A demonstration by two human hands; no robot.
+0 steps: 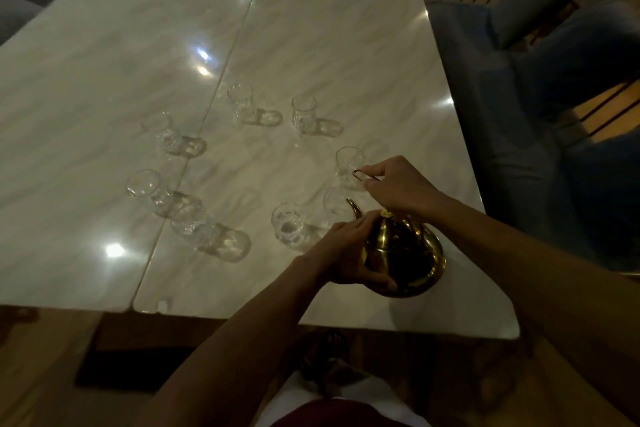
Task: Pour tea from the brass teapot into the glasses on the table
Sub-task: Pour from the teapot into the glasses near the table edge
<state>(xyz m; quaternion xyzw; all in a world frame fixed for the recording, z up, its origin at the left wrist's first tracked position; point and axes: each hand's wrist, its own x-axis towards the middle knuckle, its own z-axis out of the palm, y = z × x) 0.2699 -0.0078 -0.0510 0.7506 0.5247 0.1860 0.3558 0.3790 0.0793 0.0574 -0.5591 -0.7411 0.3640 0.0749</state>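
From the head view, the teapot [403, 253] sat near the table's [311, 45] right front edge. The left hand [349, 253] cupped its body, fingers wrapped on the brass. The right hand [398, 184] pinched the thin wire handle [362, 175], raised above the lid. Eight glasses [287, 224] looked empty. The pinch could slip, or the spout could knock the nearest glass.

My brass teapot [403, 253] is round and shiny, sitting near the counter's [104, 62] front edge with its curved spout aimed away from me toward the glasses. Its thin wire handle is lifted up over the lid. Eight small clear glasses stand upright in a loose ring; the nearest glass [289, 224] is just beside the spout.
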